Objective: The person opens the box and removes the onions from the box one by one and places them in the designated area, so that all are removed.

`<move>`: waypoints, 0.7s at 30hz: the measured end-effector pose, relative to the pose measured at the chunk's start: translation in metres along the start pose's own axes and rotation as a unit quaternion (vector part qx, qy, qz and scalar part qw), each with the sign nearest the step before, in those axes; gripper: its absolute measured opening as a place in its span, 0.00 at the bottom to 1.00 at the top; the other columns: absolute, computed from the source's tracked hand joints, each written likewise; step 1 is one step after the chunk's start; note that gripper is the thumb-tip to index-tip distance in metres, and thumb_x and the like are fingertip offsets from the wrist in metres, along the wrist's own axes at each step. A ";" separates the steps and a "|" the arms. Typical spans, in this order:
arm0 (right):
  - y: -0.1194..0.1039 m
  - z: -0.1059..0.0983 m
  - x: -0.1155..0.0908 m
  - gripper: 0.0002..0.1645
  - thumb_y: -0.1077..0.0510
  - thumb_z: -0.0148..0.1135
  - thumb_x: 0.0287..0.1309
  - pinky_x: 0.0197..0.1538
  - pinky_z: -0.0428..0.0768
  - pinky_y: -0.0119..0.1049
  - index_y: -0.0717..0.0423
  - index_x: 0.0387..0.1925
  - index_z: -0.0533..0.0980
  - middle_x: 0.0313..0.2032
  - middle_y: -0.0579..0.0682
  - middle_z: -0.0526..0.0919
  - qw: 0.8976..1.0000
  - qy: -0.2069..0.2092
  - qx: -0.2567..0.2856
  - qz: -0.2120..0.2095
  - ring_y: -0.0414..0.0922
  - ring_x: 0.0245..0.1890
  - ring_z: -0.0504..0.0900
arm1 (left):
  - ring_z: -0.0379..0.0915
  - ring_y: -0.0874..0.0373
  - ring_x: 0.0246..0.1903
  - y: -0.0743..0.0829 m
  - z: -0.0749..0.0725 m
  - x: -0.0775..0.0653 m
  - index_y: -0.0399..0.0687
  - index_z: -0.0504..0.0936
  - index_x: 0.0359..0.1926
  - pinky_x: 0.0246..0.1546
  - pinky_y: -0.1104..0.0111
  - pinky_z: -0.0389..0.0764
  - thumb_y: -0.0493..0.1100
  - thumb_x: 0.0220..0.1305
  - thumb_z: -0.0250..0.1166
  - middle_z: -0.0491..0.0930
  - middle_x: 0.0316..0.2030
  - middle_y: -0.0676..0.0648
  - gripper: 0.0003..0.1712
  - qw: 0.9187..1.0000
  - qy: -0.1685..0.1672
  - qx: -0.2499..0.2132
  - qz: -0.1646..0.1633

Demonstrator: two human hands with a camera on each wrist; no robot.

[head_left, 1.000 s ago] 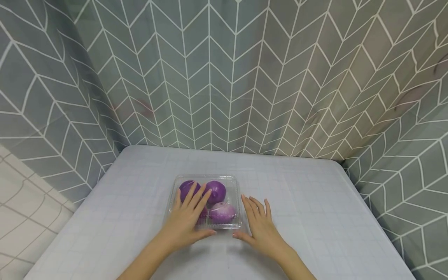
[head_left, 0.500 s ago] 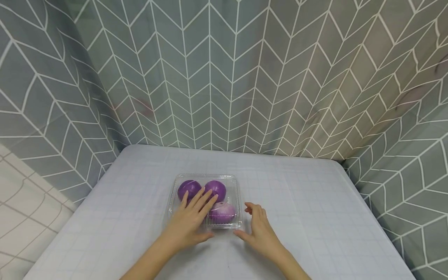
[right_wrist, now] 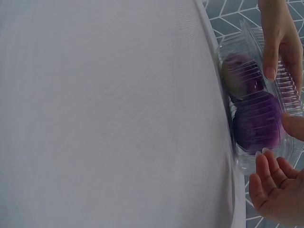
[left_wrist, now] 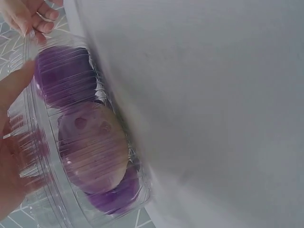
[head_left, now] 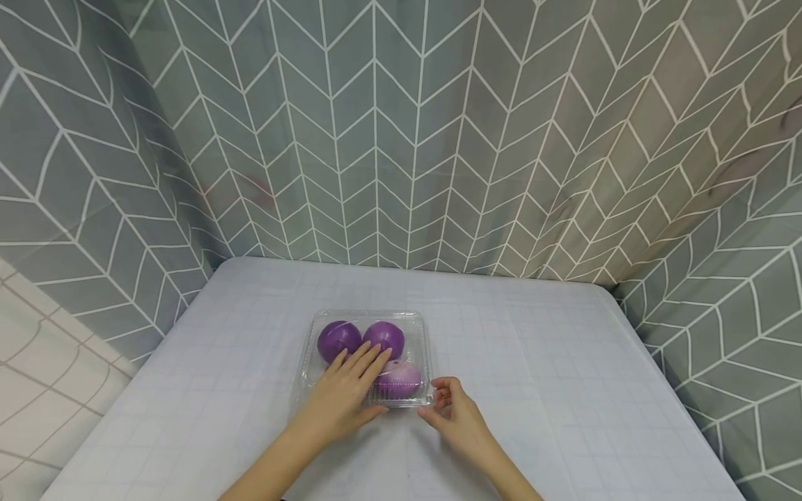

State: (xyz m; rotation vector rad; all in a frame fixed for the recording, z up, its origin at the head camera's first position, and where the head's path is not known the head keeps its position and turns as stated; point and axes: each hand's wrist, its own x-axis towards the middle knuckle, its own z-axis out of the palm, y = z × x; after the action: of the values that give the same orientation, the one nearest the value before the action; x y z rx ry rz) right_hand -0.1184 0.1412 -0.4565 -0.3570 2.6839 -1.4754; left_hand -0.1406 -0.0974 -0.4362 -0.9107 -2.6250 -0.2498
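A clear plastic clamshell box (head_left: 427, 348) of purple onions stands on the table. Inside show two dark purple onions (head_left: 339, 339) and a paler one (head_left: 399, 380); the left hand covers the box's front left part. My left hand (head_left: 341, 396) lies flat over the lid, fingers spread, its thumb along the front edge. My right hand (head_left: 462, 417) is at the front right corner, fingers bent and thumb apart from them. In the left wrist view, a fingertip of the right hand (left_wrist: 35, 16) sits right at the rim's corner. The right wrist view shows its thumb (right_wrist: 294, 126) at the ribbed side.
The table (head_left: 551, 376) is covered with a pale cloth and extends around the box. A grey curtain (head_left: 401, 139) with white chevrons hangs behind and on both sides. White tile-like patterned fabric (head_left: 50, 376) shows at the left.
My right hand has bent its fingers in and come to the box's front right corner. My left hand has slid slightly toward the front right over the lid, uncovering the back left onion.
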 end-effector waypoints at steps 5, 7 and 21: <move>0.003 0.001 0.000 0.29 0.52 0.68 0.56 0.41 0.79 0.32 0.66 0.51 0.69 0.38 0.51 0.76 1.000 0.007 0.024 0.007 0.45 0.38 0.77 | 0.64 0.45 0.65 0.000 -0.003 0.001 0.44 0.71 0.65 0.62 0.47 0.65 0.60 0.48 0.74 0.70 0.64 0.41 0.46 1.000 0.000 -0.004 0.008; 0.004 0.001 0.000 0.27 0.54 0.69 0.56 0.40 0.79 0.31 0.66 0.50 0.70 0.37 0.50 0.77 0.999 0.006 0.045 0.011 0.44 0.37 0.77 | 0.64 0.45 0.64 0.000 -0.004 0.001 0.44 0.73 0.64 0.62 0.47 0.65 0.60 0.49 0.74 0.70 0.64 0.40 0.44 1.000 -0.002 -0.006 0.008; 0.005 0.003 -0.004 0.19 0.61 0.58 0.63 0.35 0.77 0.28 0.74 0.48 0.71 0.33 0.48 0.79 0.972 -0.016 0.211 0.106 0.40 0.33 0.78 | 0.66 0.45 0.63 0.002 -0.004 0.003 0.42 0.75 0.62 0.61 0.53 0.69 0.57 0.51 0.73 0.72 0.62 0.39 0.40 1.000 0.000 0.001 0.013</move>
State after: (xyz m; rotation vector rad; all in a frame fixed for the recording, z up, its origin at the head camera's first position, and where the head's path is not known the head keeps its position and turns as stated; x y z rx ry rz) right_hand -0.1152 0.1423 -0.4628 -0.0641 2.2137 -1.8842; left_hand -0.1405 -0.0954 -0.4315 -0.9443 -2.6111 -0.2407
